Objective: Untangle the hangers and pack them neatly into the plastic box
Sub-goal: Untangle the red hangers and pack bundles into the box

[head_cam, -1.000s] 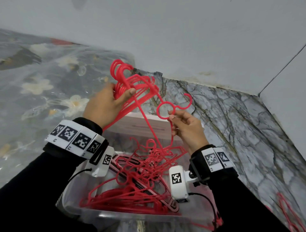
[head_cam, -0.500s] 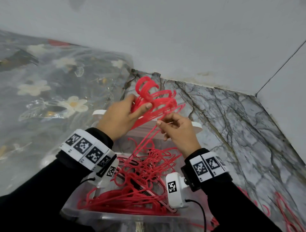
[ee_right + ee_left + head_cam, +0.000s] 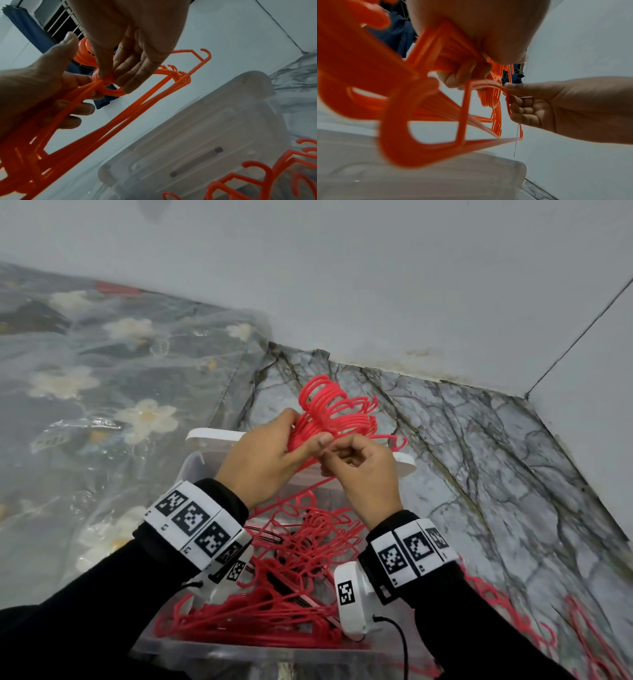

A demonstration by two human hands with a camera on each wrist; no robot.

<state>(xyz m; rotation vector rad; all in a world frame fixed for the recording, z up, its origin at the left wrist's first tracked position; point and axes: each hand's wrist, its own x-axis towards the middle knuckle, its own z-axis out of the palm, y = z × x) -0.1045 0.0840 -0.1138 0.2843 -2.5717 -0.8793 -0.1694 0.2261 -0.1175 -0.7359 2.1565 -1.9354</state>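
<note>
My left hand (image 3: pixel 270 455) grips a bunch of red hangers (image 3: pixel 334 414) by their necks, hooks fanned upward, above the far end of the clear plastic box (image 3: pixel 191 645). My right hand (image 3: pixel 356 463) meets it and pinches the ring of one hanger (image 3: pixel 109 86) against the bunch. In the left wrist view the right hand (image 3: pixel 518 97) holds that hanger's loop (image 3: pixel 507 102) beside the left fingers (image 3: pixel 462 75). Several more red hangers (image 3: pixel 274 594) lie tangled in the box under my wrists.
The box's white lid (image 3: pixel 219 436) leans at its far end. Loose red hangers (image 3: pixel 513 611) lie on the marble floor to the right. A floral sheet under plastic (image 3: pixel 102 405) covers the left. White walls (image 3: pixel 376 285) close off the far side.
Both hands have come lower and nearer the box. The right hand carried its single hanger leftward into the left hand's bunch, and the two hands now touch.
</note>
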